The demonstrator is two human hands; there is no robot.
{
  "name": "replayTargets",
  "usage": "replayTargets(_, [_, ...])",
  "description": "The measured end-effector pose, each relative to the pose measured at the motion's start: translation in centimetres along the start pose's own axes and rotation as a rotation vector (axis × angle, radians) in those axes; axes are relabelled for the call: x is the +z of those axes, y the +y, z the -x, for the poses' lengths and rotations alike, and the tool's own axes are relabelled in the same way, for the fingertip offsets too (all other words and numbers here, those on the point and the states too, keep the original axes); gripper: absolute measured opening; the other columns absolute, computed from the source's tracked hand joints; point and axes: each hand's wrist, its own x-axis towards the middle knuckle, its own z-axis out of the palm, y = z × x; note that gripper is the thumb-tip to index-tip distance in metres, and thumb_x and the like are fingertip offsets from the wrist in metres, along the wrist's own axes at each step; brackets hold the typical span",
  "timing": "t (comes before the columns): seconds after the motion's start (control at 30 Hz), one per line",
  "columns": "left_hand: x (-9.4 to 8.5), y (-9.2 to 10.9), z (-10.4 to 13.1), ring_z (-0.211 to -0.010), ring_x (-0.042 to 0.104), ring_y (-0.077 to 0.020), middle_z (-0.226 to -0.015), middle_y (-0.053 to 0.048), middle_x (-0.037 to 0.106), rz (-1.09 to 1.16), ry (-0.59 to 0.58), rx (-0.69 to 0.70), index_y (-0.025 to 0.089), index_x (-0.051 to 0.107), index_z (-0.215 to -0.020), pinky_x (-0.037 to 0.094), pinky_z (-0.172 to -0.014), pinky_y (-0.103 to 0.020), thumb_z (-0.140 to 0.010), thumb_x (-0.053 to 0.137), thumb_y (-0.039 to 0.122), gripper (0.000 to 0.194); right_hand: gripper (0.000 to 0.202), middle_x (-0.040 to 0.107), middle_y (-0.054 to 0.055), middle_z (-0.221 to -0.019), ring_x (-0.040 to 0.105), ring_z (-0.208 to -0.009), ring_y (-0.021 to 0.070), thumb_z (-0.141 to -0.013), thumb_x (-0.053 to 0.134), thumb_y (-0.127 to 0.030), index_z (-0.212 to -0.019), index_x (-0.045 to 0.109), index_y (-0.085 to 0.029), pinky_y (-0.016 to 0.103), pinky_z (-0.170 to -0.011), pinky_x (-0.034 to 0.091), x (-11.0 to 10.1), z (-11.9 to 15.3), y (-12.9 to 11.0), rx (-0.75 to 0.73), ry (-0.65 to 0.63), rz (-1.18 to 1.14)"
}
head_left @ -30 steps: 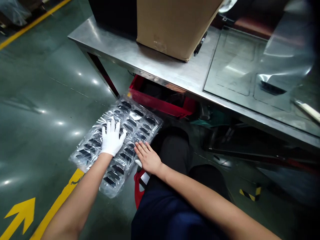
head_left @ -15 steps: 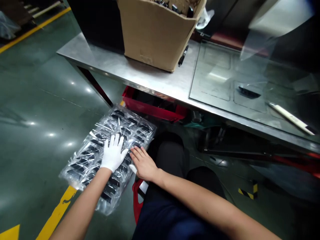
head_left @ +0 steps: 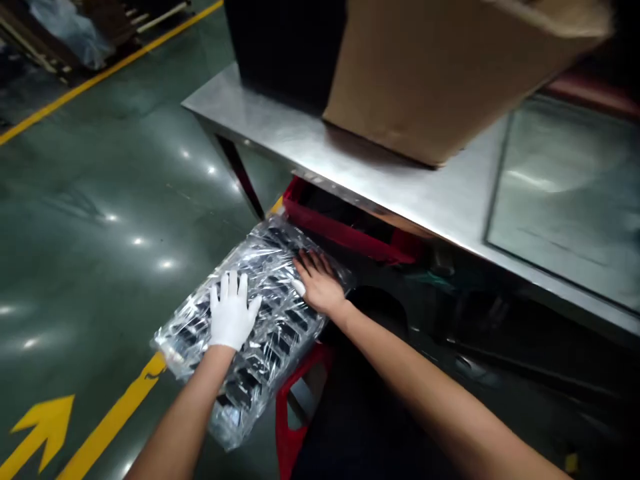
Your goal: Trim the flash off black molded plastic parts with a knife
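A clear plastic sheet (head_left: 273,320) covers rows of small black parts in a flat, rectangular layer below the table edge. On its left half lies my left hand (head_left: 231,313), in a white glove, palm down with the fingers spread. My right hand (head_left: 320,283) rests flat near the upper right of the same sheet, fingers stretched out. It is mostly bare, with white covering the thumb tip. Neither hand grips anything. What supports the layer of parts is hidden beneath it.
A metal table (head_left: 280,137) carries a cardboard box (head_left: 415,80), a black box (head_left: 290,53) and a glass plate (head_left: 570,200). Under it sits a red bin (head_left: 345,233). A red stool (head_left: 285,427) is beside my legs. Yellow lines (head_left: 107,427) mark the green floor.
My right hand has slid up and right across the plastic, away from my left hand. My view has swung left, so the table and boxes appear further right.
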Motion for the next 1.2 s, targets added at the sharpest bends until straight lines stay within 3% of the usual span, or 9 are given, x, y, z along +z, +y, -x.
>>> replayTargets(0.13, [0.1,-3.1,-0.6,-0.157,0.025,-0.0407,-0.171,-0.019,0.030,-0.043,-0.048,-0.107,0.014,0.038,-0.160,0.020,-0.127,-0.058,-0.101,0.046,0.055,0.073,0.067,0.023,0.017,-0.174,0.014,-0.161,0.0388,-0.100,0.048,-0.029,-0.163,0.035,-0.012,0.058,-0.131,0.010,0.9,-0.4,-0.4,-0.008,0.006,-0.024])
replayTargets(0.33, [0.6,-4.2,0.1,-0.158,0.024,-0.0363,-0.172,-0.015,0.029,-0.056,-0.061,-0.152,0.019,0.038,-0.161,0.019,-0.128,-0.055,-0.103,0.041,0.057,0.069,0.076,0.018,0.016,-0.175,0.011,-0.162,0.0398,-0.092,0.052,-0.025,-0.164,0.030,-0.013,0.063,-0.129,0.012,1.3,-0.7,-1.1,-0.055,0.034,-0.013])
replayTargets(0.53, [-0.5,-7.1,5.6,-0.158,0.024,-0.0389,-0.171,-0.018,0.029,-0.011,-0.085,-0.178,0.015,0.038,-0.161,0.017,-0.128,-0.058,-0.102,0.048,0.052,0.070,0.084,0.018,0.017,-0.175,0.010,-0.161,0.0394,-0.086,0.057,-0.024,-0.165,0.029,-0.012,0.059,-0.130,0.007,0.9,0.0,-1.6,-0.027,-0.010,0.034])
replayTargets(0.73, [0.1,-10.1,9.8,-0.159,0.022,-0.0381,-0.172,-0.018,0.027,-0.004,-0.093,-0.186,0.013,0.041,-0.158,0.019,-0.128,-0.057,-0.102,0.048,0.047,0.067,0.078,0.020,0.018,-0.174,0.009,-0.162,0.0392,-0.090,0.052,-0.022,-0.164,0.031,-0.010,0.058,-0.130,0.006,0.8,-0.3,-1.9,0.003,-0.026,0.017])
replayTargets(0.9, [0.6,-10.6,10.3,-0.159,0.022,-0.0367,-0.171,-0.017,0.030,0.013,-0.036,-0.149,0.012,0.044,-0.157,0.019,-0.129,-0.054,-0.103,0.043,0.045,0.063,0.073,0.021,0.018,-0.174,0.011,-0.161,0.0391,-0.094,0.050,-0.026,-0.164,0.033,-0.010,0.058,-0.130,0.005,0.5,-0.2,-2.1,0.005,-0.020,0.000])
replayTargets(1.03, [0.8,-10.0,10.4,-0.156,0.026,-0.0410,-0.169,-0.021,0.031,0.025,0.041,-0.103,0.009,0.044,-0.156,0.021,-0.127,-0.059,-0.104,0.037,0.045,0.064,0.070,0.028,0.015,-0.172,0.018,-0.161,0.0359,-0.093,0.054,-0.028,-0.161,0.040,-0.014,0.055,-0.131,0.010,-0.1,-0.2,-2.1,0.028,-0.006,-0.028])
replayTargets(1.13, [0.6,-10.2,10.6,-0.153,0.029,-0.0443,-0.164,-0.028,0.036,0.016,0.084,-0.069,0.003,0.047,-0.151,0.026,-0.124,-0.061,-0.104,0.031,0.044,0.066,0.072,0.038,0.012,-0.168,0.025,-0.159,0.0310,-0.086,0.062,-0.024,-0.156,0.048,-0.018,0.049,-0.132,0.016,-1.5,0.0,-1.9,0.021,0.029,-0.083])
replayTargets(1.2, [0.2,-10.5,10.7,-0.152,0.030,-0.0464,-0.159,-0.031,0.039,0.006,0.099,-0.044,-0.001,0.049,-0.148,0.029,-0.122,-0.062,-0.103,0.027,0.045,0.068,0.073,0.040,0.013,-0.167,0.025,-0.159,0.0297,-0.085,0.066,-0.023,-0.155,0.048,-0.018,0.048,-0.131,0.018,-3.0,1.5,-1.4,0.049,0.094,-0.127])
